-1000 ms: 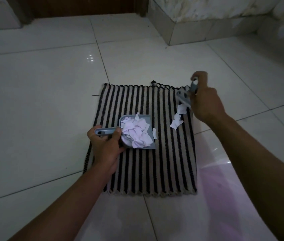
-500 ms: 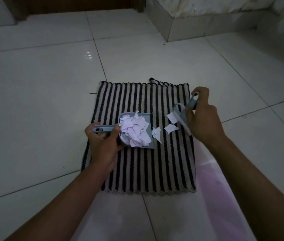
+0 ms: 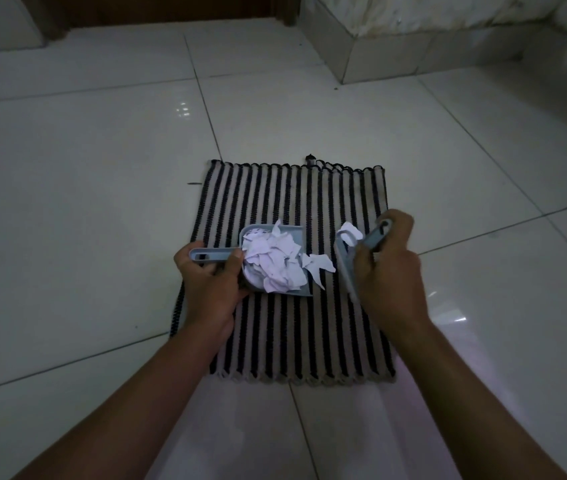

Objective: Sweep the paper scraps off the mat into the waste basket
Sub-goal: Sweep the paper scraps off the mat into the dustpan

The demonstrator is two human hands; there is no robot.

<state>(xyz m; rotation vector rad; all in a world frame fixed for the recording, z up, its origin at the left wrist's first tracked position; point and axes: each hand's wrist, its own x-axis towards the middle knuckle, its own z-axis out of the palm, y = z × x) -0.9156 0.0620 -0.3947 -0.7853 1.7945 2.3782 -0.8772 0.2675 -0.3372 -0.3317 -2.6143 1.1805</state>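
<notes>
A black-and-beige striped mat (image 3: 296,188) lies on the white tiled floor. My left hand (image 3: 211,282) grips the handle of a small grey dustpan (image 3: 294,233) that rests on the mat and is heaped with white paper scraps (image 3: 271,263). My right hand (image 3: 391,275) grips a small grey hand brush (image 3: 344,261), held just right of the pan's mouth. Loose scraps (image 3: 318,266) lie on the mat between the brush and the pan. Another scrap (image 3: 351,232) sticks up behind the brush head. No waste basket is in view.
White floor tiles (image 3: 84,202) surround the mat on all sides. A tiled ledge corner (image 3: 355,60) stands at the back right. A dark wooden door base (image 3: 171,8) runs along the back wall.
My right hand has drawn the brush from the mat's far right corner toward the dustpan, pushing the loose scraps left up to the pan's mouth. My left hand has kept the pan in place.
</notes>
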